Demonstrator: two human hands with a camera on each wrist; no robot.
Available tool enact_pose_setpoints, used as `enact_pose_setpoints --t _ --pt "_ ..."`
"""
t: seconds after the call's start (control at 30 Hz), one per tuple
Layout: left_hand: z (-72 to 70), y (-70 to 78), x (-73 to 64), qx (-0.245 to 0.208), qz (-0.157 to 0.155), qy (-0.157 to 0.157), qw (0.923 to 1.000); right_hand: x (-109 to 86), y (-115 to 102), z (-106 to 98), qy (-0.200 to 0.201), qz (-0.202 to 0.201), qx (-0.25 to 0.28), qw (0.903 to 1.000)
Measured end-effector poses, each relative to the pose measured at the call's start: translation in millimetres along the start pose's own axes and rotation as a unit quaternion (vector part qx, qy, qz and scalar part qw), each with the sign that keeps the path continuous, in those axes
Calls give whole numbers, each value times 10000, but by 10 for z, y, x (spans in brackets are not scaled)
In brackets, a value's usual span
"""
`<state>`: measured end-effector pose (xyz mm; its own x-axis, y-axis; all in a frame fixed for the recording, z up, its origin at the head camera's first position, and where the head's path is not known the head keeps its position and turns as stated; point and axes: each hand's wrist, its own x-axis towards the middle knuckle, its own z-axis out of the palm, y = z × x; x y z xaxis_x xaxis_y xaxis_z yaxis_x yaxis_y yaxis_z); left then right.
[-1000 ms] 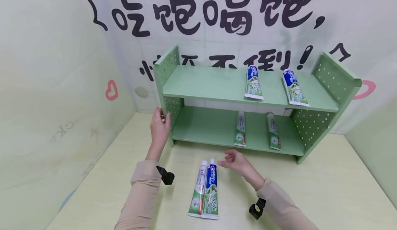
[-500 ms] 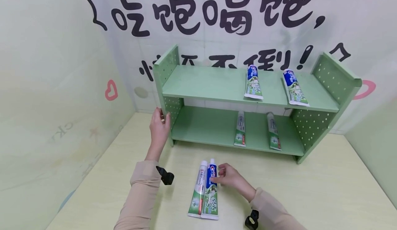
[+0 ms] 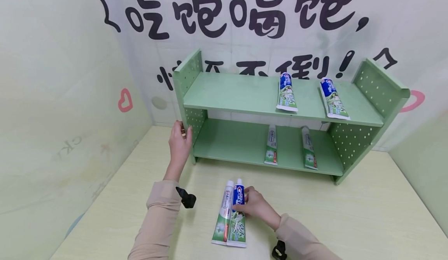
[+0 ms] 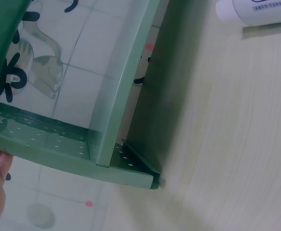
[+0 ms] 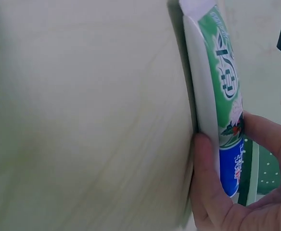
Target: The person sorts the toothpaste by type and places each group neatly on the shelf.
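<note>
The pale table [image 3: 315,221] is the largest thing underneath, and the green shelf unit [image 3: 227,96] stands toward its back; the left hand [image 3: 180,145] is at the near-left edge of the unit's left side panel [image 3: 188,63], touching it, though I cannot tell whether it grips the panel or just rests there; that hand is well apart from the tubes on the table.

The right hand [image 3: 259,208] is clearly the nearer one; it comes in from the right and holds the blue-and-green tube [image 3: 238,229], thumb across the printed face, a finger along the side edge by the table, as the right wrist view shows; the hold falls on the cap-side half.

That tube lies in front of the shelf unit, leftward of the right palm; its long axis runs almost straight out from the person, cap [image 3: 239,181] toward the unit, crimped end [image 3: 237,245] toward the person, so the forearm meets it at a slant; it looks flat on the table, with no lift evident.

Against its left side lies the white-and-green tube [image 3: 221,221], its axis leaning a little so that its cap points slightly right; on the unit, two blue-topped tubes [image 3: 287,96] lie on the upper board and two grey-topped tubes [image 3: 271,147] on the lower, all right of centre, caps to the back.
</note>
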<state>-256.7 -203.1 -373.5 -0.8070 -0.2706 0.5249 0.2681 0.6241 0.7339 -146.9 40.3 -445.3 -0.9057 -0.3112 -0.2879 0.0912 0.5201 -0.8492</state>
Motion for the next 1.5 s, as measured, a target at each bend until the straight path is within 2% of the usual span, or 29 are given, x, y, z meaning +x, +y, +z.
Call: enact_pose_setpoints --t 0.6,1.13,1.3,1.5 --pt "8 -9 -4 36 27 -34 10000 -4 -23 77 -43 -58 -95 9999" --pt "7 -41 -43 25 -85 -61 9999 -49 -7 51 -112 196 55 9997" --pt "-3 -31 -35 26 -67 -25 10000 -67 -84 -29 -93 95 42 9999" --pt "-11 9 -7 0 -42 -16 10000 -103 -288 -171 -4 -26 74 10000"
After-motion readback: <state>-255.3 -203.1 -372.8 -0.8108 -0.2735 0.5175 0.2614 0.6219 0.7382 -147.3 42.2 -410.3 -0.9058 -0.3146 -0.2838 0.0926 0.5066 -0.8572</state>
